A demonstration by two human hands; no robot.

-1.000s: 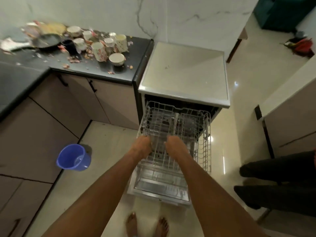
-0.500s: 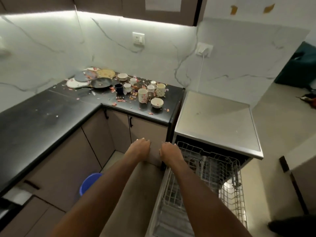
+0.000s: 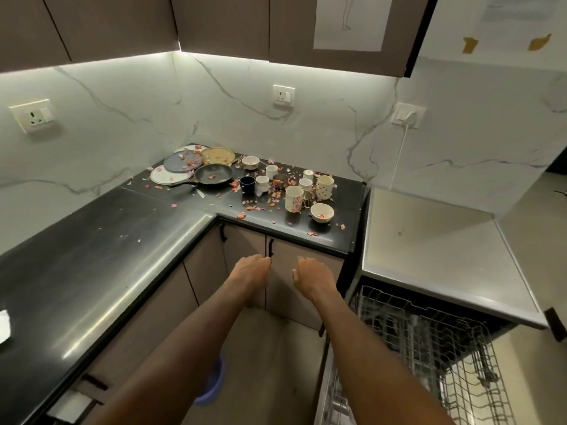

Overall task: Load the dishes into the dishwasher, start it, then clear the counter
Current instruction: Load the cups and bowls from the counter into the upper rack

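head | L hand (image 3: 252, 269) & R hand (image 3: 313, 274) loosely curled, empty | rack (image 3: 429, 342) out

dim room | under-cabinet strip lit | counter (image 3: 92, 271) glare | edges warped

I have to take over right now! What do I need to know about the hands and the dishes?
Left hand and right hand: both empty, loosely curled, held in the air in front of the lower cabinets.
Dishes: frying pan, plates, cups and bowls all sit on the black counter among scattered scraps.
Done: dishwasher open, rack pulled out; it looks empty.
Left: load everything, start it, clear the counter.
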